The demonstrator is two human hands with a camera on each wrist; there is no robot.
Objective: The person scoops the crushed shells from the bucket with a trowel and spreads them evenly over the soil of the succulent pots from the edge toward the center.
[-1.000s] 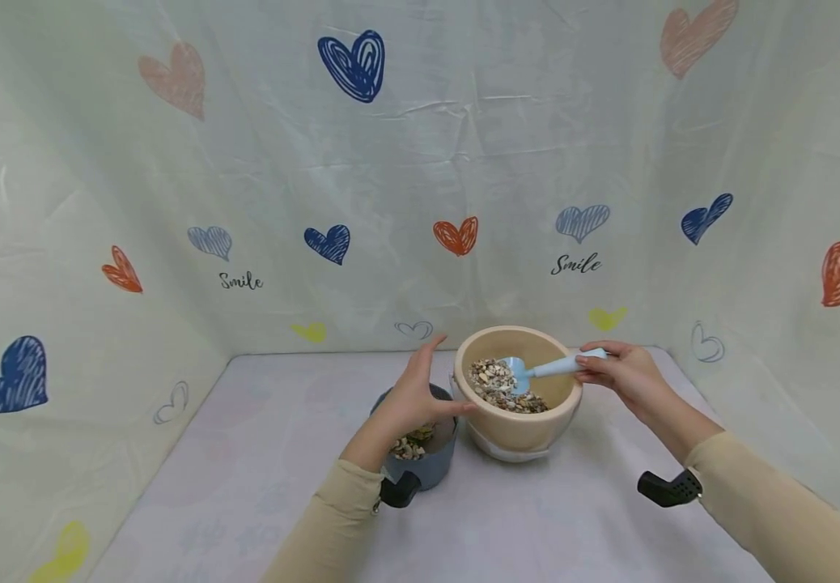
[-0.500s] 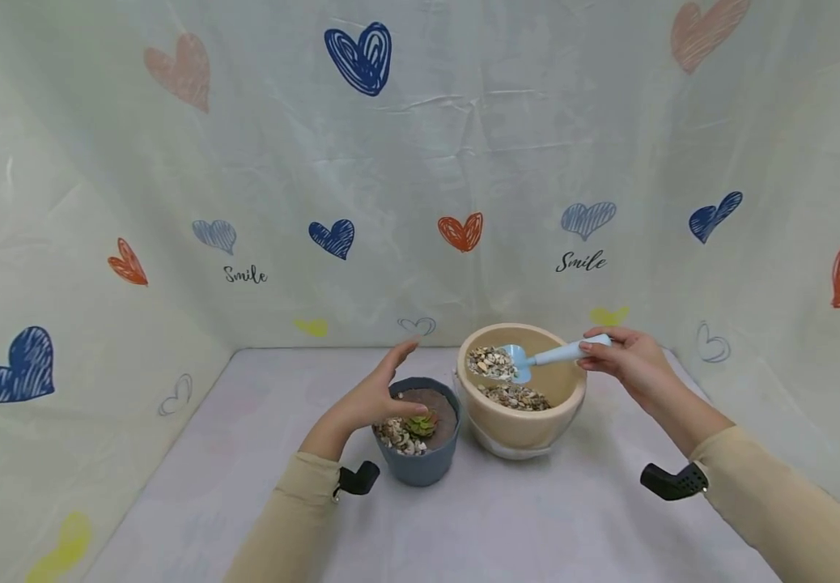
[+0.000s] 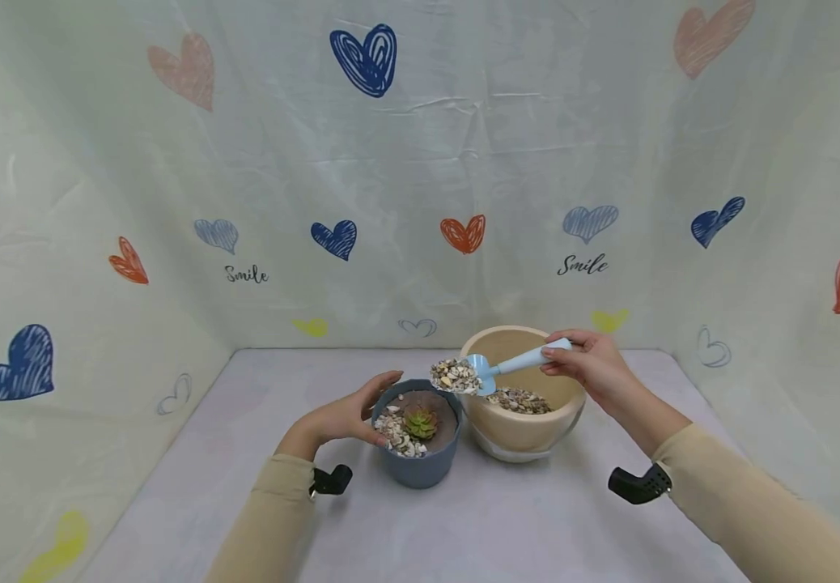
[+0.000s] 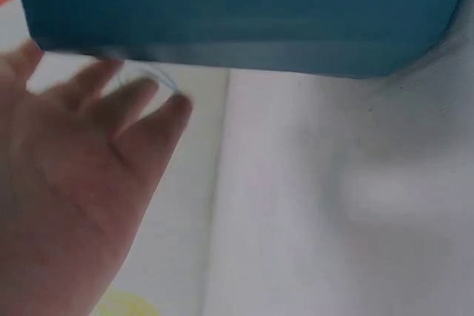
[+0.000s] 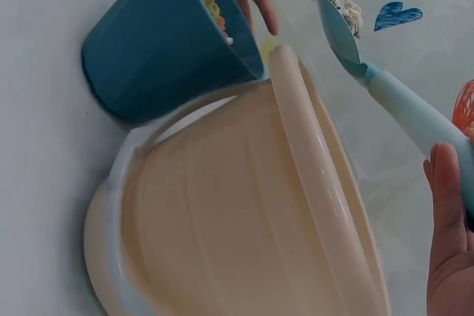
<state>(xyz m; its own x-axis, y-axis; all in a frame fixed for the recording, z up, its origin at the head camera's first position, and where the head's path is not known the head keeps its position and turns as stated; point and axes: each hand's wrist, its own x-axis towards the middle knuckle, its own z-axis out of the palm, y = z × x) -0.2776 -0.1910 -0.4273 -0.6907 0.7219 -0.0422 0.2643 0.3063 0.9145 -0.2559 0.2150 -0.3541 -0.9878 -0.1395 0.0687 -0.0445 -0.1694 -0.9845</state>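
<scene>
My right hand (image 3: 598, 371) holds the handle of a pale blue scoop (image 3: 532, 359) between thumb and fingers. A heap of mixed pebbles (image 3: 455, 376) fills its blade, over the gap between the two pots. To the left stands a blue-grey flowerpot (image 3: 423, 470) with a small green succulent (image 3: 420, 422); whitish pebbles (image 3: 400, 437) cover part of its soil. My left hand (image 3: 340, 419) spreads around that pot's left side, thumb near the front rim; firm contact cannot be told. In the left wrist view its fingers (image 4: 152, 131) look loosely bent beside the pot (image 4: 244, 16).
A larger beige flowerpot (image 3: 515, 429) stands close to the right of the blue one, with more pebbles (image 3: 518, 399) at its bottom. Both are on a pale cloth-covered table (image 3: 507, 526). A white curtain (image 3: 405, 170) with printed hearts hangs behind.
The loaded scoop has risen out of the beige pot and moved left toward the blue pot. My left hand has drawn back left from above the blue pot to its side, uncovering the succulent.
</scene>
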